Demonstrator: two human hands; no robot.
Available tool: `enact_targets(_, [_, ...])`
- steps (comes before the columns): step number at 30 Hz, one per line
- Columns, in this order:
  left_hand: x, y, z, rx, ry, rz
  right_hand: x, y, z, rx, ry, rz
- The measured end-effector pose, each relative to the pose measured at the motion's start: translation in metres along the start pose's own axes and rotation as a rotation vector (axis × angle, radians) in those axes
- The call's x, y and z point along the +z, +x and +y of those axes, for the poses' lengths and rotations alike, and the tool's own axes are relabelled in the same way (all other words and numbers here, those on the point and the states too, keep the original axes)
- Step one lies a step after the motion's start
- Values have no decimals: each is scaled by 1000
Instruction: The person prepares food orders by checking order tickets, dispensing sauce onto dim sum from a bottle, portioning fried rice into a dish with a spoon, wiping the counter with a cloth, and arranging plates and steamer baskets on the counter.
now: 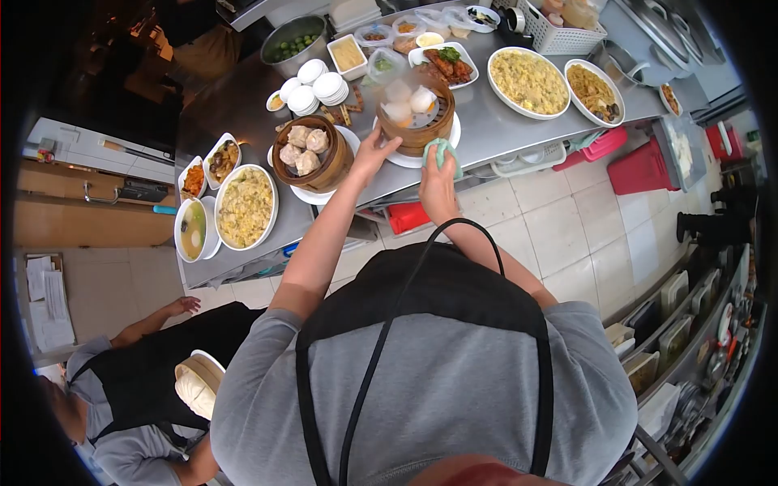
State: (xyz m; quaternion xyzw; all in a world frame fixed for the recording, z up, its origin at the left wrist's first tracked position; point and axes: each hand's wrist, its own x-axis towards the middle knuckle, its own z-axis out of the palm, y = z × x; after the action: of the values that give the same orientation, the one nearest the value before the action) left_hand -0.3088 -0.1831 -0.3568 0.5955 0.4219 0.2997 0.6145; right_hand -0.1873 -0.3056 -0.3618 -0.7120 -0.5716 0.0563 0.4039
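A bamboo steamer with pale dumplings inside sits on a white plate at the counter's front edge. My left hand touches the steamer's left side and the plate rim, fingers apart. Pinched in my right hand is a pale green cloth, pressed against the steamer's lower front. To the left, a second steamer holds several wrinkled dumplings and rests on another white plate.
Oval dishes of fried rice and noodles stand on the metal counter. Small stacked dishes and a pot are behind. A co-worker at lower left carries a steamer. Racks line the right.
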Motion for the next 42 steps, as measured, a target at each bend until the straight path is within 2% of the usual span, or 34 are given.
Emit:
enact_targets(3, [0, -1, 1, 5, -11, -11, -1, 0, -4, 23, -16, -22])
enact_targets(9, [3, -2, 4, -1, -79, -3, 9, -11, 2, -101, -141, -218])
enact_targets(11, [1, 0, 3, 9, -90, -14, 6, -8, 3, 0, 335, -24])
enact_targets(12, [0, -1, 1, 13, -101, -24, 7, -11, 10, 3, 336, -26])
enact_targets(14, [0, -1, 1, -2, -98, -21, 6, -9, 26, 249, 654, -26])
enact_targets(15, [0, -1, 2, -15, -93, -20, 5, -6, 32, 248, 656, -29])
enact_targets(17, [0, -1, 3, -1, -107, -20, 6, 0, 40, 308, 657, 136])
enact_targets(19, [2, -3, 0, 7, -122, -22, 22, -1, 33, 264, 630, 207])
enact_targets(21, [2, -1, -1, 12, -129, -14, 30, -3, 21, 85, 583, -169])
enact_targets(22, [2, -1, -2, 11, -130, -15, 28, -7, 18, 87, 581, -170])
enact_targets(24, [1, 0, 0, 29, -140, -29, 26, -16, 13, 15, 715, -460])
enact_targets(25, [-1, 0, -1, 30, -141, -28, 20, -14, 18, 14, 715, -461])
enact_targets(27, [-4, -8, 5, -18, 60, 79, -7, -4, 34, 189, 635, -327])
enact_targets(28, [-8, -11, 3, -18, 60, 82, -20, 5, 40, 187, 636, -330])
enact_targets(30, [-14, -14, -10, -98, 103, 134, -36, 22, 49, 291, 634, 69])
enact_targets(31, [-13, -15, -17, -100, 103, 134, -20, 14, 59, 293, 634, 68])
enact_targets(33, [-11, -11, -28, -251, 33, 214, 9, 2, 64, 172, 487, -368])
enact_targets(34, [-9, -7, -29, -245, 32, 212, 6, -7, 52, 59, 685, -622])
enact_targets(35, [-6, -6, -28, -312, -103, 229, -1, -11, 36, 71, 703, -690])
enact_targets(36, [-5, -3, -27, -371, -241, 244, -11, -10, 32, 160, 737, -688])
enact_targets(37, [-4, 0, -25, -356, -244, 242, -19, -4, 32, 245, 769, -686])
enact_targets(38, [-3, 1, -27, -348, -280, 202, -28, 7, 38, 232, 764, -680])
enact_targets(40, [0, 2, -31, -361, -293, 192, -51, 29, 61, 260, 531, -364])
enact_targets(42, [3, 1, -23, -371, -285, 178, -71, 59, 89, 101, 282, -142])
